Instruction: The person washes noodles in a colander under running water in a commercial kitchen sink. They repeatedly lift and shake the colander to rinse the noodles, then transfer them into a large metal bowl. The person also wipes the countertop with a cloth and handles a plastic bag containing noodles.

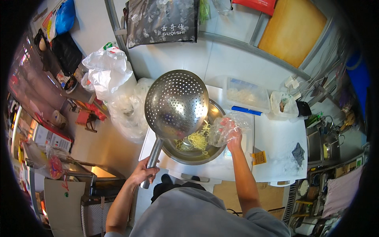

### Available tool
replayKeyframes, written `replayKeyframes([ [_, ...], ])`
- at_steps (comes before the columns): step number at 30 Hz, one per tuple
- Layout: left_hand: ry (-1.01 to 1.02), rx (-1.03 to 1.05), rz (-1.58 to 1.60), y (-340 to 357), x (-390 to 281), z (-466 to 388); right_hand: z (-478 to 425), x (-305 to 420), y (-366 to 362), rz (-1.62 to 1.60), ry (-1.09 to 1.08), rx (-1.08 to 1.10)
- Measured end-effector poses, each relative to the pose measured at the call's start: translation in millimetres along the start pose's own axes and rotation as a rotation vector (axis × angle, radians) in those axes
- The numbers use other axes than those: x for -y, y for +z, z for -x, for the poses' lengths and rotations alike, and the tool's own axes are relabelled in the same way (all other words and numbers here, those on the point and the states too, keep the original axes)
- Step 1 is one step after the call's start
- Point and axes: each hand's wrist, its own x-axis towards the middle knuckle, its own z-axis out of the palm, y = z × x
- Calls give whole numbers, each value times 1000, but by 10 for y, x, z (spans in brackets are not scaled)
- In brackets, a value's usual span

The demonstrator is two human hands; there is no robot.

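My left hand [144, 172] grips the metal handle of a large perforated strainer ladle [177, 100]. Its round bowl is tilted over a stainless steel basin [192, 160] on the white table. Yellow noodles [197, 140] hang near the strainer's lower right rim and lie in the basin; the strainer hides part of them. Clear thin plastic [217, 137] covers my right hand [231, 130], a glove or a bag, I cannot tell which. That hand is at the basin's right side, beside the noodles. Glare and folds in the plastic hide how its fingers are set.
Behind the basin stands a clear plastic box [245, 96] with pale contents and a blue clip. A smaller container [284, 105] is to its right. Bulky plastic bags [112, 77] crowd the left. An orange packet [258, 158] and a grey cloth [298, 154] lie on the table [275, 139].
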Motion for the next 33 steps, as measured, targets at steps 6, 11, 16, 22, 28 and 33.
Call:
replayKeyframes([
  [6, -19, 144, 330, 146, -108, -13, 251, -481, 190, -131, 307, 8],
  [11, -58, 297, 527, 296, -137, -108, 328, -652, 858, -455, 471, 218],
  [16, -129, 385, 548, 372, -82, -52, 11, -676, 1081, -733, 430, 188],
  [22, -183, 413, 529, 243, -162, 165, -104, -248, 1164, -763, 356, 226],
  [28, -226, 426, 579, 87, -94, 386, -40, 83, 1162, -234, 258, 82],
  [33, -237, 361, 634, -100, 75, 480, -564, -59, 661, 263, -247, 311],
])
